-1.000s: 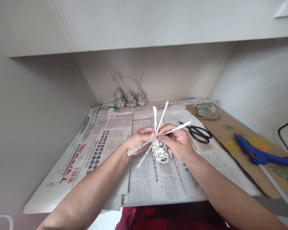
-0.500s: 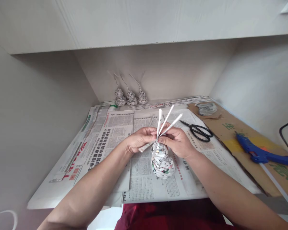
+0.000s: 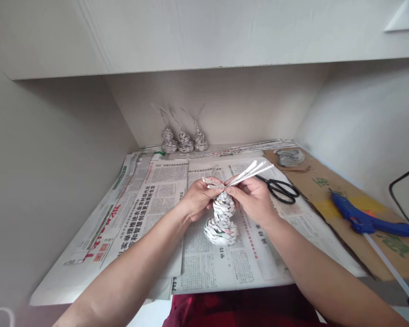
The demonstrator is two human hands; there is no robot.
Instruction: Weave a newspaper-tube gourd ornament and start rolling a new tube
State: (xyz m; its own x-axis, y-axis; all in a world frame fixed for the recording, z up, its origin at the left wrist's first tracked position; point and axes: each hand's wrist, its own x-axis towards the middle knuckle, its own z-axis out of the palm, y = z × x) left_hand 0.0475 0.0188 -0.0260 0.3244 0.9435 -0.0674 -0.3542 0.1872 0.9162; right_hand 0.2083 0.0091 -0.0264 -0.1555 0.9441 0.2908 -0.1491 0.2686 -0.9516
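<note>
Between my hands hangs a gourd woven from rolled newspaper strips (image 3: pixel 221 229), with a round lower bulb and a narrower upper one. Several white paper strips (image 3: pixel 250 172) fan out from its neck toward the upper right. My left hand (image 3: pixel 202 195) is closed at the neck, pinching a short strip end (image 3: pixel 213 182) that points left. On the other side, my right hand (image 3: pixel 254 195) pinches the base of the fanned strips, thumb against the gourd's top. Newspaper sheets (image 3: pixel 204 268) lie beneath.
Three finished-looking woven gourds (image 3: pixel 185 143) stand at the back wall, beside a bundle of long paper sticks (image 3: pixel 245 147). Black scissors (image 3: pixel 282 190) lie right of my hands. A blue glue gun (image 3: pixel 364 218) and a grey crumpled bundle (image 3: pixel 289 157) rest on cardboard (image 3: pixel 327 218).
The gourd has tilted, its lower bulb swinging left. The strips that stood spread upward now lean together to the right, and a short end shows above my left fingers.
</note>
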